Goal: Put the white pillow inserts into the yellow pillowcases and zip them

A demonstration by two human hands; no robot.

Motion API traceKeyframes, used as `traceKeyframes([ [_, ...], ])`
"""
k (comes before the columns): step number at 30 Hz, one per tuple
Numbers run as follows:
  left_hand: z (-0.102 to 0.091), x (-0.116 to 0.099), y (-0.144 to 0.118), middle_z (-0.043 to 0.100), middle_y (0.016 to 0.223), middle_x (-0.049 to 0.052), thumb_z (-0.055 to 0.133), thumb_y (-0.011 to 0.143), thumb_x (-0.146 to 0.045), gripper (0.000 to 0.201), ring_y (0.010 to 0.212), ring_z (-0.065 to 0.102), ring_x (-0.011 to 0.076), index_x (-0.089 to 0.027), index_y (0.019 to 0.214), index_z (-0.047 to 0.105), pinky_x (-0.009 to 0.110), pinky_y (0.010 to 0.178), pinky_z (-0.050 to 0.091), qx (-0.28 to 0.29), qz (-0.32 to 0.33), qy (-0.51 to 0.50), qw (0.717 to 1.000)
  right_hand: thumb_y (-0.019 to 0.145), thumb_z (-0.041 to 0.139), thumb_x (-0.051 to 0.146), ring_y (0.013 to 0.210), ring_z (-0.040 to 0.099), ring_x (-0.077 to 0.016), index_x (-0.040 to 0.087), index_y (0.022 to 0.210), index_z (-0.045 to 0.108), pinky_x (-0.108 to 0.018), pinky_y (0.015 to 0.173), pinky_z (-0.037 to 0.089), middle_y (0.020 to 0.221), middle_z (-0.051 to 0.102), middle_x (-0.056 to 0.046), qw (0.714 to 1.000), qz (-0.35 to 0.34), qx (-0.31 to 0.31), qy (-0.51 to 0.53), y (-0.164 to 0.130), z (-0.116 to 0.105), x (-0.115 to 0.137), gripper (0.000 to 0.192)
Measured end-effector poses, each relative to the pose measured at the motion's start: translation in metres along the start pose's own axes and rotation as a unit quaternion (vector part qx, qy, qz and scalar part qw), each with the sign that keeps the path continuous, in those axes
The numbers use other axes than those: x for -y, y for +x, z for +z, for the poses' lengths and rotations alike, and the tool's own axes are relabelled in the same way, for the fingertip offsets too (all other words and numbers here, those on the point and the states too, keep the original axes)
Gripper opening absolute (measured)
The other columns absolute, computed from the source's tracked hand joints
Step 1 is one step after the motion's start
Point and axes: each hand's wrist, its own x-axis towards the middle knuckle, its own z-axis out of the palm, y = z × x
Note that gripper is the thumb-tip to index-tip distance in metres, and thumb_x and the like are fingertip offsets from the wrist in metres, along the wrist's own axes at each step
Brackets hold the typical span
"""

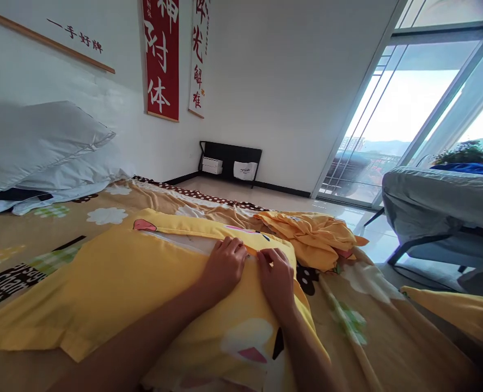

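Observation:
A yellow pillowcase (143,272) with a printed cartoon pattern lies in front of me on the bed. A long slit runs across its upper side, and a whitish filling, seemingly a pillow (184,239), shows through the gap. My left hand (227,264) is closed on the edge of the slit, its fingers curled over the cloth. Just to its right, my right hand (276,275) pinches the same edge between thumb and fingers. Whether a zipper is between the fingertips is too small to tell.
A crumpled orange-yellow cloth (310,234) lies beyond my right hand. White pillows (49,141) are stacked at the left against the wall. The patterned sheet (359,321) covers the bed. A grey-covered chair (441,201) stands at the right by the sliding glass door (404,109).

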Motion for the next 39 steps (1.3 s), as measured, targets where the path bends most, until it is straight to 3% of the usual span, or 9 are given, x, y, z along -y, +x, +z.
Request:
traceKeyframes([
  [5,0.005,0.002,0.0,0.062,0.109,0.004,0.043,0.094,-0.019,0.016,0.101,0.051,0.0189,-0.018,0.094,0.059,0.035,0.086,0.035,-0.006,-0.009,-0.029,1.0,0.088,0.046,0.022,0.081,0.053,-0.0189,0.017,0.093,0.06,-0.033,0.074,0.04,0.088,0.061,-0.006,0.994,-0.071,-0.057,-0.065,-0.001,-0.002,0.0,0.015],
  [9,0.004,0.001,-0.001,0.064,0.109,0.005,0.04,0.095,-0.021,0.02,0.106,0.051,0.0204,-0.018,0.091,0.059,0.037,0.087,0.031,-0.002,-0.028,-0.036,0.999,0.091,0.046,0.021,0.089,0.052,-0.0191,0.02,0.093,0.064,-0.034,0.079,0.037,0.096,0.061,-0.007,0.984,-0.151,-0.008,-0.097,0.0,-0.006,0.005,0.019],
  [16,0.001,0.0,0.0,0.066,0.105,0.005,0.039,0.095,-0.019,0.02,0.101,0.054,0.0189,-0.018,0.095,0.06,0.037,0.085,0.029,0.022,-0.055,-0.072,0.996,0.091,0.049,0.026,0.091,0.055,-0.0191,0.021,0.104,0.067,-0.033,0.078,0.038,0.099,0.065,-0.005,0.977,-0.145,0.109,-0.113,-0.001,-0.009,0.002,0.022],
  [22,0.0,-0.001,0.002,0.064,0.116,0.007,0.041,0.093,-0.017,0.018,0.107,0.054,0.0196,-0.017,0.09,0.058,0.039,0.087,0.027,0.033,-0.069,-0.071,0.995,0.092,0.049,0.022,0.086,0.059,-0.0169,0.022,0.09,0.07,-0.031,0.076,0.037,0.096,0.07,-0.002,0.966,-0.177,0.098,-0.16,-0.004,-0.012,0.006,0.021],
  [29,0.002,-0.005,0.007,0.067,0.086,0.005,0.039,0.091,-0.016,0.019,0.089,0.06,0.0202,-0.017,0.084,0.056,0.04,0.084,0.028,0.054,-0.098,-0.054,0.992,0.092,0.048,0.02,0.091,0.058,-0.019,0.02,0.094,0.068,-0.031,0.075,0.036,0.098,0.069,-0.004,0.96,-0.153,0.107,-0.209,-0.007,-0.004,0.007,0.02],
  [35,0.003,-0.014,0.015,0.068,0.082,0.008,0.037,0.091,-0.015,0.021,0.081,0.063,0.0225,-0.015,0.086,0.057,0.043,0.086,0.03,0.083,-0.089,-0.02,0.992,0.091,0.046,0.017,0.077,0.056,-0.0186,0.022,0.08,0.067,-0.031,0.07,0.035,0.076,0.066,-0.003,0.958,-0.171,0.108,-0.204,-0.007,0.0,-0.004,0.024],
  [39,-0.001,-0.015,0.021,0.069,0.078,0.011,0.034,0.092,-0.017,0.024,0.076,0.065,0.0241,-0.013,0.09,0.058,0.044,0.088,0.031,0.112,-0.085,0.002,0.99,0.092,0.044,0.016,0.075,0.054,-0.0183,0.02,0.076,0.064,-0.03,0.07,0.035,0.072,0.062,-0.003,0.964,-0.168,0.08,-0.19,-0.005,0.001,-0.007,0.025],
])
